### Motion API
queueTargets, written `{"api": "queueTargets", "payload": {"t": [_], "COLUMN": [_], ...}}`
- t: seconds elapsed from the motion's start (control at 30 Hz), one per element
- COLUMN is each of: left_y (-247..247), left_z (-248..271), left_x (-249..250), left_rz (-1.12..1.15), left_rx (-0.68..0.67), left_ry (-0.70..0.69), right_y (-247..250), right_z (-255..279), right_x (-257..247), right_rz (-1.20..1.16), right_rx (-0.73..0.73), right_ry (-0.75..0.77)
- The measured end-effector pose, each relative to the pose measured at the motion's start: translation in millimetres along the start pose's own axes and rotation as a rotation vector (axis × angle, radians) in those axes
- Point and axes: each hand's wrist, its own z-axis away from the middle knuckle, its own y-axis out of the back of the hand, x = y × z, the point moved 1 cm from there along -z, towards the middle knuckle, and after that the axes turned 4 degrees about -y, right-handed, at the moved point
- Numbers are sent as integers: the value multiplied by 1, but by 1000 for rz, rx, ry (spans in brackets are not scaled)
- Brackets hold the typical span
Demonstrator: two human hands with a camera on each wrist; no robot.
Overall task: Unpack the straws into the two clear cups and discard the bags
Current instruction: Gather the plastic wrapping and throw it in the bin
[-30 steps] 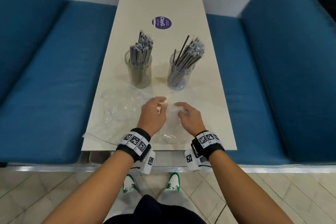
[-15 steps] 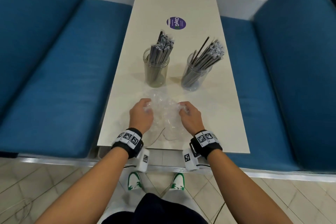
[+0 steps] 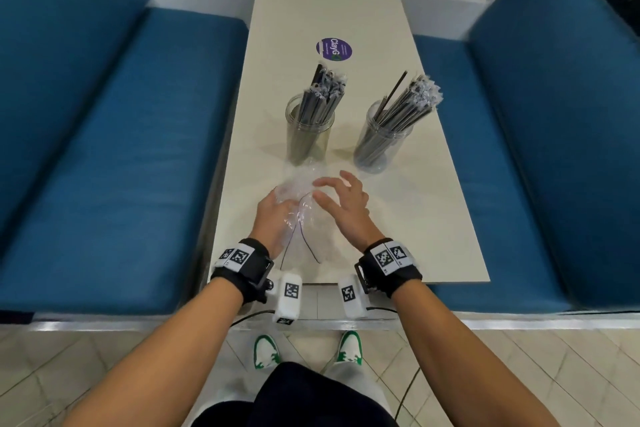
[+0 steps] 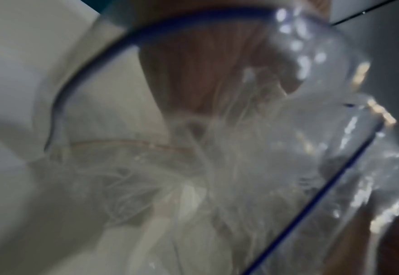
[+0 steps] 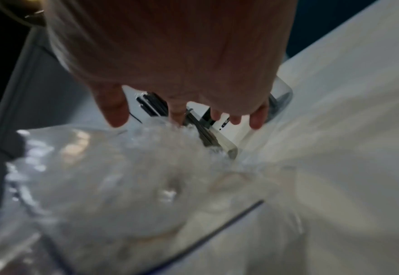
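Two clear cups stand mid-table, the left cup (image 3: 307, 135) and the right cup (image 3: 380, 146), each full of wrapped grey straws (image 3: 323, 94). Just in front of them lies a crumpled bundle of clear plastic bags (image 3: 298, 199) with thin dark seal lines. My left hand (image 3: 282, 199) grips the bundle from the left, fingers curled into the plastic (image 4: 229, 148). My right hand (image 3: 332, 191) hovers at the bundle's right side with fingers spread and nothing in it. In the right wrist view the fingers (image 5: 115, 109) fan out above the bags (image 5: 123, 176).
The narrow cream table (image 3: 433, 218) carries a round purple sticker (image 3: 334, 49) behind the cups. Blue cushioned benches flank it, one on the left (image 3: 121, 149) and one on the right (image 3: 554, 149). Tiled floor and my shoes lie below the near edge.
Both hands pulled the spread-out bags together into one bundle. The right hand then released the plastic and spread its fingers, while the left kept its grip.
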Motion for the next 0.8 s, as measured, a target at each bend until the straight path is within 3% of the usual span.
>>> {"api": "queueTargets", "payload": {"t": [0.13,0.3,0.43,0.5,0.57,0.63,0.73,0.8], "left_y": [3,18,23,27,25,22,20,20], "left_z": [10,14,30,32,32,27,17,10], "left_x": [19,10,10,8,7,7,12,16], "left_rz": [-14,-7,43,4,-56,-54,91,212], "left_rx": [-139,-108,-249,-295,-262,-118,104,229], "left_ry": [58,54,104,125,130,122,109,73], "right_y": [-10,-16,-15,-20,-30,-38,-41,-43], "right_z": [1,-7,-11,-10,-5,0,10,17], "right_x": [-12,-21,-29,-32,-33,-32,-28,-25], "right_rz": [-162,-34,-105,-168,-211,-238,-311,-232], "right_rx": [-41,276,502,543,515,419,144,0], "right_ry": [154,184,243,222,194,166,141,228]}}
